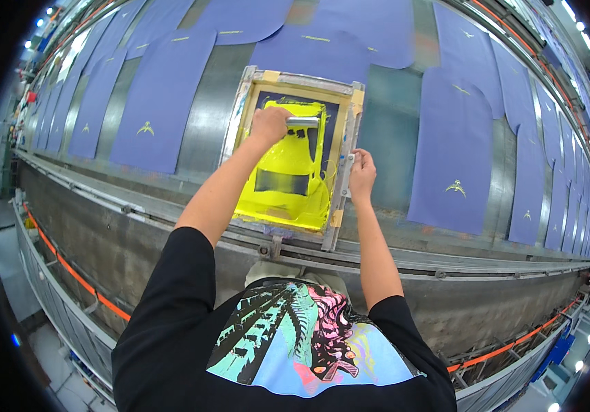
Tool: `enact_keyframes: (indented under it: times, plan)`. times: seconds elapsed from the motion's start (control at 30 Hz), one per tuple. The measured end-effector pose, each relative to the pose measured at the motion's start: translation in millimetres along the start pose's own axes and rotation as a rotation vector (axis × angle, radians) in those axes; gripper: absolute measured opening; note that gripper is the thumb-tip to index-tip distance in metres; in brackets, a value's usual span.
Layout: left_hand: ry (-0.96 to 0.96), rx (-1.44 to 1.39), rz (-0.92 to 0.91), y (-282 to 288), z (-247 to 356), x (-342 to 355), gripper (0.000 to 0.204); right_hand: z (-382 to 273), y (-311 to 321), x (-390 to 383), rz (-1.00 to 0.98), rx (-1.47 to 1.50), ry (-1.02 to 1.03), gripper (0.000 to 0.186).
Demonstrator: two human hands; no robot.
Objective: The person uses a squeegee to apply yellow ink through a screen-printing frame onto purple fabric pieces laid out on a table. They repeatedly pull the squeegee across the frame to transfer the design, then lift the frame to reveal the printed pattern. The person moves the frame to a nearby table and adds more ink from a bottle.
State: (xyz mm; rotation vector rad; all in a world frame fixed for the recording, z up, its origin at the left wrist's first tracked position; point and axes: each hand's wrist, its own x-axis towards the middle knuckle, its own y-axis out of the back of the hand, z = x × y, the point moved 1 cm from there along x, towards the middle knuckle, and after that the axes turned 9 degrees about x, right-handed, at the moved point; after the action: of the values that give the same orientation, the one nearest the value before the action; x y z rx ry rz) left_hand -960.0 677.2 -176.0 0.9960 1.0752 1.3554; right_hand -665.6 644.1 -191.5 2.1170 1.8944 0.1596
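A metal-edged printing screen [306,81] lies in front of me on a long table. Bright yellow ink [274,163] is smeared over much of its mesh, thickest at the near end, with dark patches showing through. My left hand [269,125] is closed round a grey squeegee [304,121] near the screen's far end; its blade is mostly hidden. At the screen's right side, my right hand [362,173] has its fingers bent against the metal edge, gripping it. Beneath the screen, part of a purple-blue fabric panel shows at the far side.
Purple-blue fabric panels [164,103] with small yellow prints lie along the table to the left, and more panels [451,151] to the right. A metal rail [411,259] follows the table's near edge. Orange lines [82,266] run along the structures on both sides.
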Motion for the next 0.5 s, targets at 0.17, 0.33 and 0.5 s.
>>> enact_keyframes:
  times: [0.17, 0.33, 0.5]
  plan:
    - [-0.138, -0.044, 0.026, -63.3, 60.6, -103.6, 0.035, 62.8, 32.3, 11.9, 0.019, 0.141, -0.056, 0.021]
    - [-0.206, -0.158, 0.027, -101.3, 123.6, -167.9, 0.038, 95.3, 95.8, 33.7, -0.003, 0.212, -0.255, 0.019]
    - [-0.225, -0.265, 0.015, -79.5, 198.8, -170.3, 0.046, 80.5, 172.1, 58.2, 0.138, 0.038, -0.074, 0.017]
